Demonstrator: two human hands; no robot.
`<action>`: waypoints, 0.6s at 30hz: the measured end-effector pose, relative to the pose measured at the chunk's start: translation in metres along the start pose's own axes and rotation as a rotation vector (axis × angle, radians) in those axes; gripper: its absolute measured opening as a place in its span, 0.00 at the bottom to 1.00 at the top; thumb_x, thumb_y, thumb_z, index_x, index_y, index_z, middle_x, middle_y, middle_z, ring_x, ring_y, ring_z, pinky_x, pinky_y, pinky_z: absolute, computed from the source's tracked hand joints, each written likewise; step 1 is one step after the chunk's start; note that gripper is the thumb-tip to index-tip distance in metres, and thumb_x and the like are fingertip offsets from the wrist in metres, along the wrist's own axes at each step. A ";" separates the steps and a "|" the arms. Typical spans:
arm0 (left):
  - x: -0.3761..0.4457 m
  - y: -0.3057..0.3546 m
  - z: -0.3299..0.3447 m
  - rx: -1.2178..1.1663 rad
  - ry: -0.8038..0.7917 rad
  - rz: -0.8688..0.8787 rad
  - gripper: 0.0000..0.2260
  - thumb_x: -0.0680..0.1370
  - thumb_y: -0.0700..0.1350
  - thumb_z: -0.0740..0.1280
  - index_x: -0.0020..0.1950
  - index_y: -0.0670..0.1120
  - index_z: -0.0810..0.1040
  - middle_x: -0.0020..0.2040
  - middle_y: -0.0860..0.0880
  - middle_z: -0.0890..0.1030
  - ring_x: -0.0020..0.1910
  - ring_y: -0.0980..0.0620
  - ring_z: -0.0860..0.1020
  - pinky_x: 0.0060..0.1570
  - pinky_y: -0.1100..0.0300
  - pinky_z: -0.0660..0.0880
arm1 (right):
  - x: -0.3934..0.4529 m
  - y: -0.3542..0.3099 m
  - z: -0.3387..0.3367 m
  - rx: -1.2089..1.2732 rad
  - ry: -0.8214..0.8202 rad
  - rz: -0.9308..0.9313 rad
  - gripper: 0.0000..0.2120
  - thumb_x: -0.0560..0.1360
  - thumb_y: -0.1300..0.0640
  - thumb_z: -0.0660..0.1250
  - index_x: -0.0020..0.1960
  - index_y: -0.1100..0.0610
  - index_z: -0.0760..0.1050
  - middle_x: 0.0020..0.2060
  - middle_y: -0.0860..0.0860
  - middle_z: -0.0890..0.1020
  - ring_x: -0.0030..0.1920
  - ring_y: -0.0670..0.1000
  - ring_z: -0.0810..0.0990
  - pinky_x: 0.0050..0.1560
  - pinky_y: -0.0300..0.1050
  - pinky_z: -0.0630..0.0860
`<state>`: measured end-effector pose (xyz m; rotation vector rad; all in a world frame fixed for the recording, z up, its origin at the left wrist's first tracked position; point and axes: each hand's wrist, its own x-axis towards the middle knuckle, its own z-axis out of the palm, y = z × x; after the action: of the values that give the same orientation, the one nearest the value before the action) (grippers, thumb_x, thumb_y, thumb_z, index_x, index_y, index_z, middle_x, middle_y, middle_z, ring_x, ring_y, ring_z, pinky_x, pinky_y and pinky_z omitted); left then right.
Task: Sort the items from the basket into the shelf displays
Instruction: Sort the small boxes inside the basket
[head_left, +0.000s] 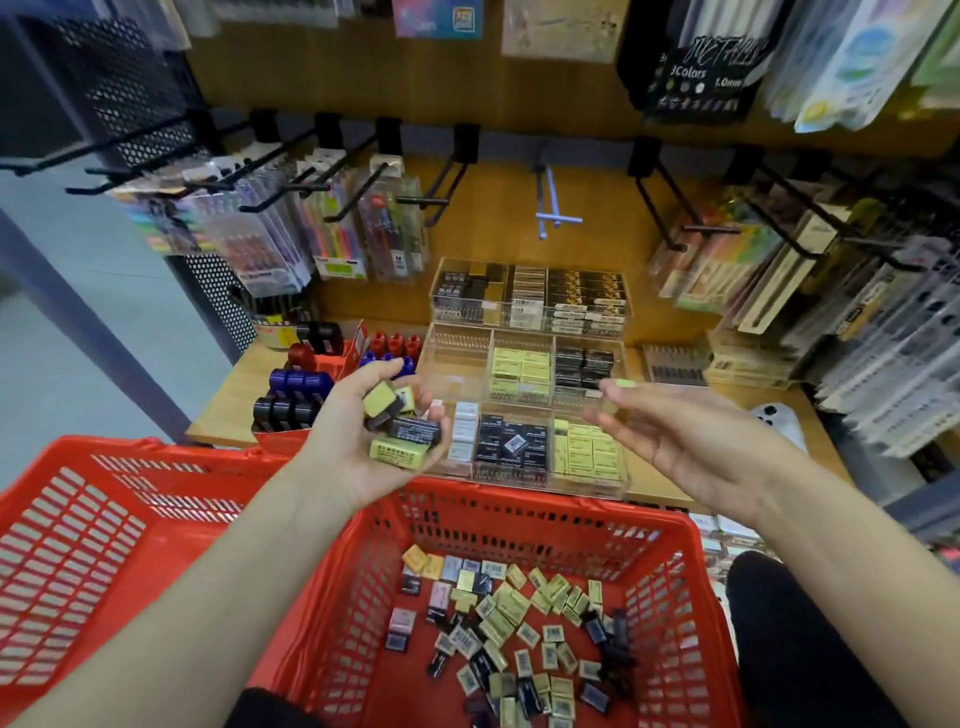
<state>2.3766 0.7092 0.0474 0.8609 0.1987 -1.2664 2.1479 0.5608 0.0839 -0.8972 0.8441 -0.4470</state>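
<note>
A red plastic basket (524, 512) sits below me, its floor strewn with several small yellow, black and white erasers (511, 618). My left hand (363, 441) is raised palm-up, cupped around a handful of erasers (402, 426), yellow and black. My right hand (670, 431) hovers to the right with fingers loosely spread, pinching one small yellow eraser (621, 385) at the fingertips. Both hands hang over the clear acrylic display trays (519, 400) on the wooden shelf; compartments hold yellow, black and white erasers.
A second red basket (93, 530) sits at left. Red, blue and black stamp-like items (306, 384) stand left of the trays. Black peg hooks (332, 171) with pen packs jut out above. A white device (779, 421) lies on the shelf at right.
</note>
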 end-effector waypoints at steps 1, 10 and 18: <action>-0.001 0.002 -0.001 0.026 0.003 0.002 0.08 0.72 0.46 0.72 0.47 0.44 0.78 0.40 0.44 0.79 0.35 0.47 0.78 0.45 0.54 0.78 | 0.001 0.000 0.001 0.006 0.019 0.000 0.20 0.66 0.64 0.75 0.56 0.70 0.79 0.57 0.62 0.81 0.53 0.56 0.85 0.44 0.39 0.82; -0.002 -0.020 0.007 0.284 -0.029 -0.132 0.13 0.70 0.41 0.74 0.51 0.43 0.77 0.39 0.46 0.79 0.34 0.50 0.76 0.39 0.52 0.78 | 0.000 0.012 0.007 -0.179 -0.072 0.102 0.19 0.78 0.50 0.63 0.63 0.61 0.71 0.50 0.56 0.86 0.36 0.47 0.79 0.27 0.34 0.73; -0.003 -0.051 0.041 0.413 -0.193 -0.212 0.16 0.67 0.46 0.78 0.52 0.44 0.81 0.40 0.43 0.82 0.34 0.48 0.79 0.37 0.53 0.79 | -0.007 0.017 0.016 -0.551 -0.051 -0.135 0.14 0.72 0.60 0.74 0.56 0.54 0.77 0.38 0.51 0.85 0.37 0.46 0.83 0.42 0.38 0.78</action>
<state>2.3175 0.6829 0.0540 1.0809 -0.1356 -1.6117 2.1566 0.5829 0.0784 -1.4739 0.8775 -0.3076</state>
